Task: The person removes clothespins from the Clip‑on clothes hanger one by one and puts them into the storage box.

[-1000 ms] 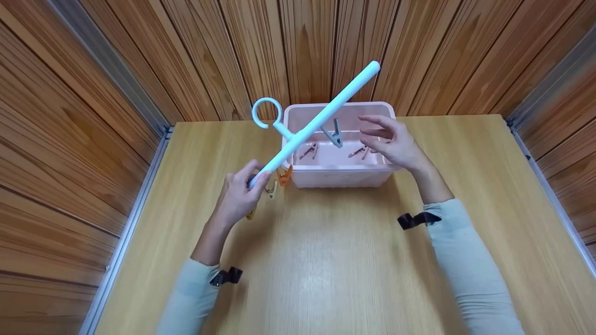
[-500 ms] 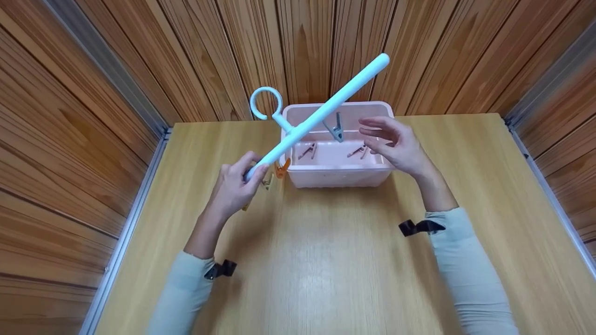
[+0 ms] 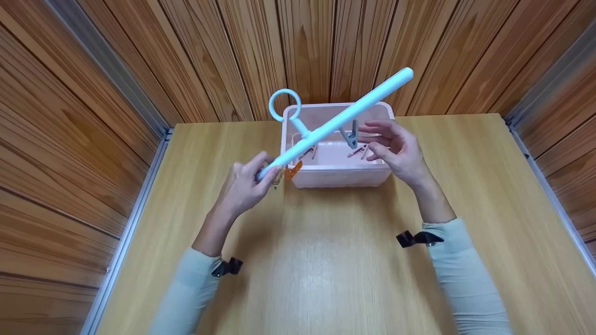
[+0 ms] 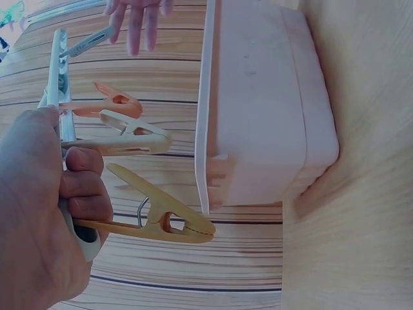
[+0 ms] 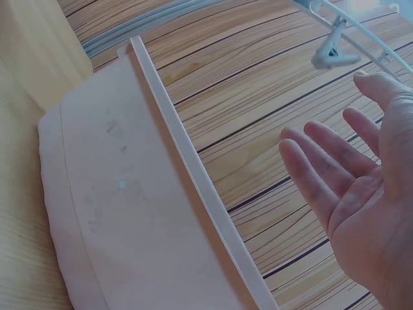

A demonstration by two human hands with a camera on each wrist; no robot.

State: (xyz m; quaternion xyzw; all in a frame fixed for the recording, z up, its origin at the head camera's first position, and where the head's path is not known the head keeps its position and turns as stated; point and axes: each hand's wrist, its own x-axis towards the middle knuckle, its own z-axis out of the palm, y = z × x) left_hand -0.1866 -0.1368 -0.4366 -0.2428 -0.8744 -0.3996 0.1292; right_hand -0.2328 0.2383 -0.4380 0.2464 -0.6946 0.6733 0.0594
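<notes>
A light-blue bar hanger (image 3: 335, 122) with a ring hook slants above the pink box. My left hand (image 3: 242, 186) grips its lower end. Clothespins hang along the bar's underside: a grey-blue clothespin (image 3: 352, 143) towards the far end, then an orange clothespin (image 3: 293, 170). In the left wrist view, a cream clothespin (image 4: 145, 143) and a yellow clothespin (image 4: 177, 227) hang close to the gripping fingers. My right hand (image 3: 402, 156) hovers at the box's right side, fingers parted and slightly bent, holding nothing. A small gap shows between it and the grey-blue clothespin in the right wrist view.
The pink box (image 3: 342, 177) stands at the back of the wooden table (image 3: 321, 260), near the slatted wall. Inside it lie a pink clothespin (image 3: 364, 152) on the right and another pink clothespin (image 3: 309, 151) on the left, partly hidden by the bar.
The left hand has carried the hanger first slightly up, then rightward, with the grey-blue clothespin now closer to the right hand. The right hand stays nearly in place, a little lower.
</notes>
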